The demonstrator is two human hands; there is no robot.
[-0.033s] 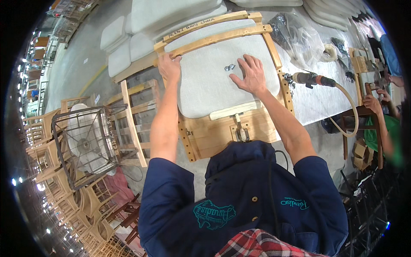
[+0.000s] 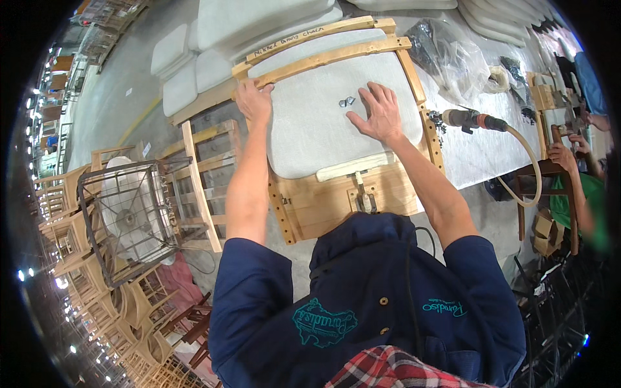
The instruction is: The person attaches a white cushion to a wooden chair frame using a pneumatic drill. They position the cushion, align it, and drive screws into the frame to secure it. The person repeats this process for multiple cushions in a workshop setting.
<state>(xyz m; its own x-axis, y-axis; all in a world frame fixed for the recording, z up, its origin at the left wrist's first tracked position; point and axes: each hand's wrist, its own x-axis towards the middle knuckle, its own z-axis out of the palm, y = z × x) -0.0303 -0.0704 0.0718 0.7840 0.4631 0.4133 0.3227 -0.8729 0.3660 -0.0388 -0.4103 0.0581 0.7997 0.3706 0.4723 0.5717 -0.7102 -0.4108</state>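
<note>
A pale grey upholstered seat cushion [image 2: 310, 123] lies inside a wooden jig frame [image 2: 281, 210] in front of me. My left hand [image 2: 254, 102] is at the left edge, its thumb by the cushion and its fingers curled over the frame's side; the fingertips are partly hidden. On the cushion's right part, my right hand [image 2: 380, 115] rests flat with fingers spread and holds nothing. Beside its thumb lie a few small dark metal pieces [image 2: 347, 102]. A toggle clamp [image 2: 363, 194] stands at the near edge, by a padded bar [image 2: 356, 166] against the cushion.
An air driver [image 2: 472, 121] with a pale hose [image 2: 533, 155] lies right of the jig, near clear plastic bags [image 2: 453, 61]. Cushions [image 2: 246, 26] are stacked beyond. At left stand a caged fan [image 2: 129, 207] and wooden chair frames [image 2: 97, 278]. Another person's hand [image 2: 563, 156] works at far right.
My left hand has shifted very slightly to the left. My right hand, the cushion and the metal pieces stay in place.
</note>
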